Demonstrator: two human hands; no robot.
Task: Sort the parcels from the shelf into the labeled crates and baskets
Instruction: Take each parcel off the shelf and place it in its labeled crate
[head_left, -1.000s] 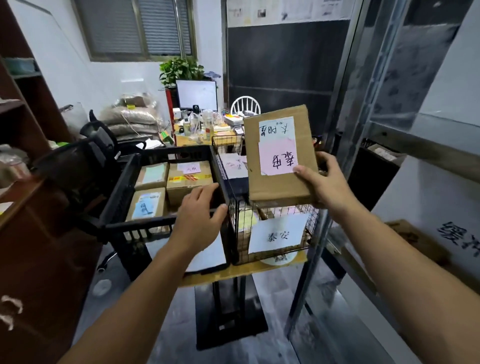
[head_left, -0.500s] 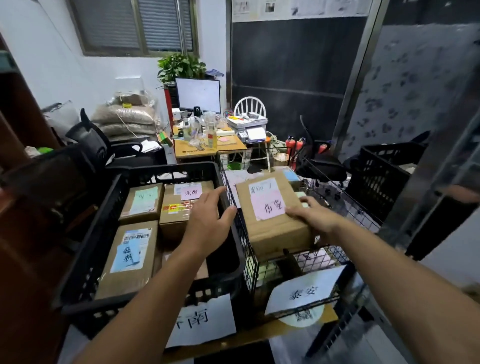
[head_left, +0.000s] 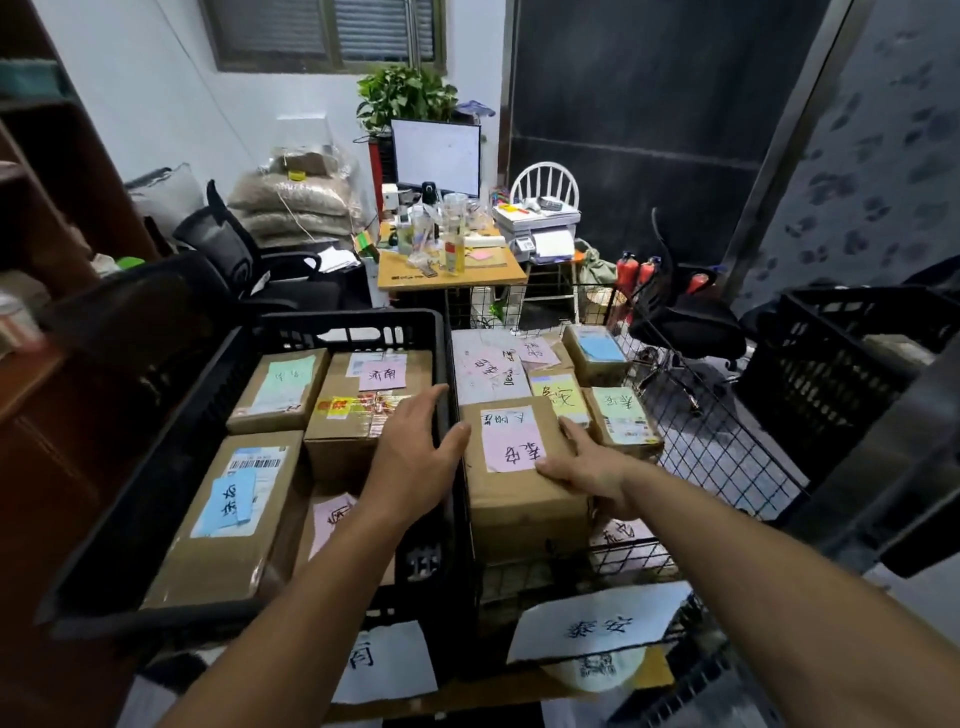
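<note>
A brown cardboard parcel with a pink and a white label lies in the wire basket, on top of other labelled parcels. My right hand grips its right edge, thumb on the top face. My left hand hovers with straight fingers over the rim between the basket and the black plastic crate; its thumb touches the parcel's left edge. The crate holds several taped brown parcels with coloured notes, such as one with a blue note. White paper signs hang on the fronts of the basket and the crate.
A second black crate stands at the right beside a metal post. A dark wooden shelf runs along the left. Behind are an office chair, a cluttered desk with a monitor, and a white chair.
My right hand brought the parcel down from chest height into the wire basket, where it now lies flat. My left hand stayed over the crate rim. The view tilted down and closer.
</note>
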